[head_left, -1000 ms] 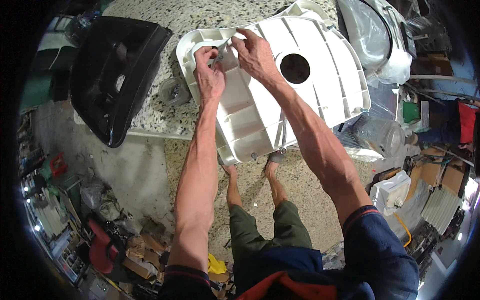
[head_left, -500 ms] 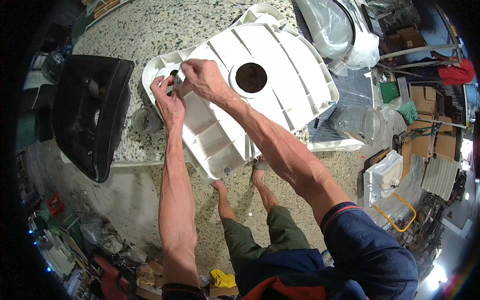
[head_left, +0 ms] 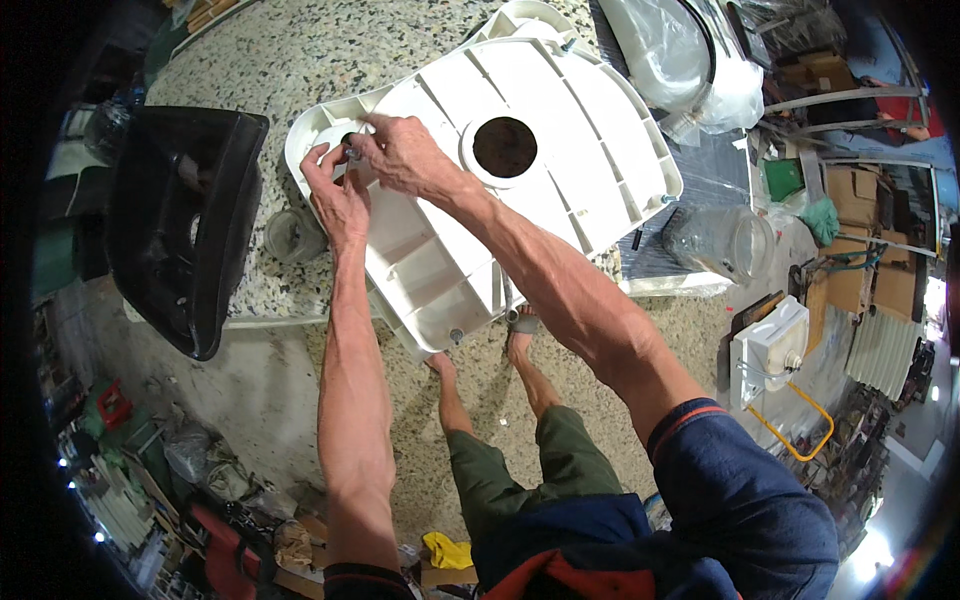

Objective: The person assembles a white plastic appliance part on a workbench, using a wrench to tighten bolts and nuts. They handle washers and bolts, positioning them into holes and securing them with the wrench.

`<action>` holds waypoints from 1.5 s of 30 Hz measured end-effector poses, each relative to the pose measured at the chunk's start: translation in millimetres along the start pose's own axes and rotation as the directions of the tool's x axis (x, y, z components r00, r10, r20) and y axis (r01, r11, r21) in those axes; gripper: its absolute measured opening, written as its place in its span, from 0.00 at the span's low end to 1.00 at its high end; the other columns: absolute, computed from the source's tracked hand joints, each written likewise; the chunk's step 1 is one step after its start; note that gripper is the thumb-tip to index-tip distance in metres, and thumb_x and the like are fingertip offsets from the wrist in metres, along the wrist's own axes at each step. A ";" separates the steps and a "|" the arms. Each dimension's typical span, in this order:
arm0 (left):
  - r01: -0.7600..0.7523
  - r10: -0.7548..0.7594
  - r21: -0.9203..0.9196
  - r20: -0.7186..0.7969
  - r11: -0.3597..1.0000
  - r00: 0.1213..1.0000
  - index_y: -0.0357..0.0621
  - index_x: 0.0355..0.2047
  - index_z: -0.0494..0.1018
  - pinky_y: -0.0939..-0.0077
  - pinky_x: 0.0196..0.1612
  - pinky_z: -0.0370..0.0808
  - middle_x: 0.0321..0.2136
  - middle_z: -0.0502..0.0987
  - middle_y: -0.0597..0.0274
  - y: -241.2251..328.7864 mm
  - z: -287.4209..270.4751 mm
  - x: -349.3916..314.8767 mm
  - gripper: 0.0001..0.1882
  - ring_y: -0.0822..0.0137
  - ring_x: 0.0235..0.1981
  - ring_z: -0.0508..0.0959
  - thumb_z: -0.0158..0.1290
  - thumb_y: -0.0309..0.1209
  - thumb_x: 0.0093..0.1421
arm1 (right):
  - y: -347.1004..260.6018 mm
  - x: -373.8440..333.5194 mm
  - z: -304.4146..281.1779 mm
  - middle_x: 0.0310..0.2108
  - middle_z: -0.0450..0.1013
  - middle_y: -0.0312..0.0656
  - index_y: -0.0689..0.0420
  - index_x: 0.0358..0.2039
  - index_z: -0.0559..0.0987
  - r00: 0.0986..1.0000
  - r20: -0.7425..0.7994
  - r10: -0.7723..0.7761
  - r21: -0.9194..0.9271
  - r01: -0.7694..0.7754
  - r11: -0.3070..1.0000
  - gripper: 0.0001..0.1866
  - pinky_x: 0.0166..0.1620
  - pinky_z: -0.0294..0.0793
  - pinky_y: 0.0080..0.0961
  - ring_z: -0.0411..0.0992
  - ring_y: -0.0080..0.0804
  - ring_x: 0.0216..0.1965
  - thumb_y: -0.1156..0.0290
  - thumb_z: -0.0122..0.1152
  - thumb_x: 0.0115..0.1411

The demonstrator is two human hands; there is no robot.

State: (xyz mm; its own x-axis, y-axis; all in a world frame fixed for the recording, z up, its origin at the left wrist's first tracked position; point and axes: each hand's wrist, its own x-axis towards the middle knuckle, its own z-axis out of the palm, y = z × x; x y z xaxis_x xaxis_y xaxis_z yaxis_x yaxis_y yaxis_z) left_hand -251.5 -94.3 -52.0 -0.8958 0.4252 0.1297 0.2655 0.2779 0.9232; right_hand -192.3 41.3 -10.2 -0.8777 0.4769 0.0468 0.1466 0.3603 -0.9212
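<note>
One white panel (head_left: 560,170) beneath left fingers (head_left: 315,168) and right fingers (head_left: 375,150), near its upper-left corner, grip unclear

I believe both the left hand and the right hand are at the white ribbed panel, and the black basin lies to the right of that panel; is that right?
Not quite: the black basin lies to the left of the white ribbed panel, as the head view shows. The left hand and the right hand are both at the panel.
</note>
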 end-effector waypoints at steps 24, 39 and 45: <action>-0.041 0.042 0.012 -0.049 0.999 0.998 0.38 0.44 0.70 0.68 0.49 0.77 0.42 0.81 0.53 -0.3 4.9 2.9 0.16 0.59 0.45 0.81 0.62 0.19 0.58 | -4.2 -18.5 -27.2 0.27 0.81 0.57 0.63 0.42 0.82 1.000 -0.007 0.030 -0.074 -0.031 0.997 0.14 0.38 0.79 0.47 0.81 0.55 0.30 0.65 0.59 0.66; 0.089 -0.082 0.101 -0.065 0.991 0.995 0.41 0.46 0.77 0.64 0.48 0.77 0.40 0.81 0.58 5.3 4.8 2.8 0.12 0.61 0.43 0.80 0.61 0.26 0.62 | -3.0 -207.5 -67.4 0.26 0.82 0.52 0.65 0.37 0.81 0.843 -0.070 0.534 -0.529 -0.485 0.697 0.16 0.34 0.79 0.45 0.82 0.49 0.28 0.64 0.71 0.60; 0.085 -0.082 0.050 -0.064 0.995 0.995 0.41 0.46 0.80 0.66 0.46 0.77 0.41 0.82 0.57 6.1 2.1 2.4 0.11 0.62 0.44 0.81 0.60 0.26 0.63 | -15.1 -200.0 -76.2 0.26 0.81 0.48 0.65 0.38 0.82 0.865 0.052 0.499 -0.410 -0.437 0.801 0.12 0.31 0.76 0.34 0.80 0.34 0.27 0.67 0.63 0.66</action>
State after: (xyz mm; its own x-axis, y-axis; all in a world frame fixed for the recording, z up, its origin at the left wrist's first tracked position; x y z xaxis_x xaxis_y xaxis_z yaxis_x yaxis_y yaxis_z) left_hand -251.3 -89.7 -46.9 -0.9355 0.3448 0.0767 0.2057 0.3554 0.9118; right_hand 15.8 1.6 23.8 -0.7099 0.5509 -0.4388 0.6880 0.4090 -0.5995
